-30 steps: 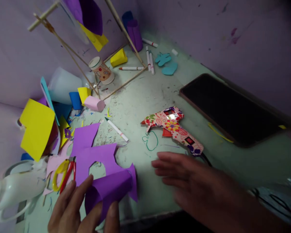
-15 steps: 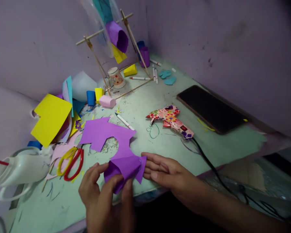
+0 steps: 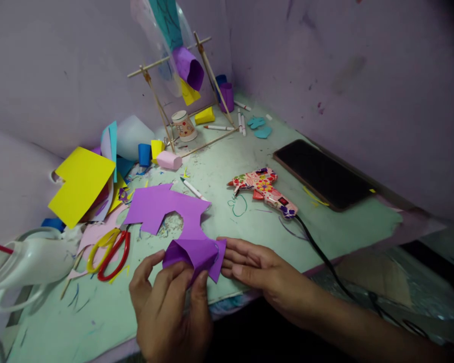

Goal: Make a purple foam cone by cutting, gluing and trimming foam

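My left hand [image 3: 174, 302] grips a small purple paper cone [image 3: 196, 253] near the table's front edge, its fingers at the open end and the thumb below. My right hand [image 3: 255, 264] lies to the right, palm up with its fingers stretched out, the fingertips beside the cone's narrow end. Behind the cone a cut sheet of purple paper [image 3: 147, 204] lies flat, with a rounded notch in its edge. A floral glue gun [image 3: 265, 189] rests on its side farther right.
Scissors [image 3: 113, 257] and a tipped white pitcher [image 3: 41, 262] lie left, near yellow paper [image 3: 81, 181]. A stick frame [image 3: 212, 73] stands at the back beside a paper cup [image 3: 184, 126]. A dark phone [image 3: 325, 174] lies right; the glue gun's cord [image 3: 321, 252] trails off the edge.
My left hand has shifted slightly right, and its fingers have moved further over the cone's open end. The cone has tilted a little. My right hand has barely moved.
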`<state>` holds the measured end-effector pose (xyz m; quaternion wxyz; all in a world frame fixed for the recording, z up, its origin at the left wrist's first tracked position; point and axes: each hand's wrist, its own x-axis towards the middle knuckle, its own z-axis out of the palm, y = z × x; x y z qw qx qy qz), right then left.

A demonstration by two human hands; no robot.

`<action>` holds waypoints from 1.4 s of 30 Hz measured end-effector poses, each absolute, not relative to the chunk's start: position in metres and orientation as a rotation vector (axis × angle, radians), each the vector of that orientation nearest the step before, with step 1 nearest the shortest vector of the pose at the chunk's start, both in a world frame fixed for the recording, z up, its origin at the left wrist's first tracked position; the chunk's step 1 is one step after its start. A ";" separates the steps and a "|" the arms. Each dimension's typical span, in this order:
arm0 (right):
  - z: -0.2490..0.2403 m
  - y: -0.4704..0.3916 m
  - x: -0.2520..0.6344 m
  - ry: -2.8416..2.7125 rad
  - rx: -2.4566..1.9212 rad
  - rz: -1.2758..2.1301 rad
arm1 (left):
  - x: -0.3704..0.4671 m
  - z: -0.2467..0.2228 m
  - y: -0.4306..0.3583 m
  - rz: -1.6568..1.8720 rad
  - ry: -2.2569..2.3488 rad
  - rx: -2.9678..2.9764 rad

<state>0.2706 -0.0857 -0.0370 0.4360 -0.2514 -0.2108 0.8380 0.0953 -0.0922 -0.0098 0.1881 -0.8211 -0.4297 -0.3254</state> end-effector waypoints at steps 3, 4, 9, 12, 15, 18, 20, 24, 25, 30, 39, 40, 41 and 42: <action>-0.036 -0.084 0.271 -0.505 -0.635 2.094 | 0.097 -0.010 -0.090 -0.935 -1.197 -2.318; -0.036 -0.084 0.271 -0.508 -0.638 2.095 | 0.097 -0.010 -0.090 -0.936 -1.198 -2.323; -0.037 -0.084 0.272 -0.606 -0.614 2.083 | 0.102 -0.009 -0.093 -0.995 -1.288 -2.259; -0.036 -0.085 0.272 -0.717 -0.604 2.058 | 0.104 -0.009 -0.093 -0.987 -1.244 -2.285; -0.034 -0.087 0.270 -0.807 -0.648 2.024 | 0.106 -0.009 -0.094 -1.032 -1.284 -2.282; -0.032 -0.088 0.270 -0.852 -0.682 2.006 | 0.107 -0.010 -0.095 -1.075 -1.320 -2.269; -0.031 -0.089 0.270 -0.865 -0.698 2.006 | 0.108 -0.009 -0.095 -1.102 -1.297 -2.276; -0.032 -0.089 0.271 -0.878 -0.672 2.007 | 0.108 -0.009 -0.096 -1.109 -1.308 -2.271; -0.032 -0.089 0.271 -0.874 -0.650 2.008 | 0.108 -0.009 -0.096 -1.110 -1.316 -2.270; -0.035 -0.087 0.272 -0.703 -0.602 2.049 | 0.104 -0.010 -0.094 -1.032 -1.323 -2.292; -0.030 -0.088 0.276 -0.467 -0.779 2.000 | 0.107 -0.008 -0.085 -1.067 -1.511 -2.260; -0.029 -0.088 0.280 -0.497 -0.816 1.963 | 0.107 -0.009 -0.085 -1.054 -1.513 -2.267; -0.028 -0.087 0.283 -0.529 -0.851 1.922 | 0.108 -0.009 -0.084 -1.042 -1.515 -2.272; -0.026 -0.086 0.288 -0.555 -0.882 1.884 | 0.108 -0.009 -0.084 -1.039 -1.511 -2.274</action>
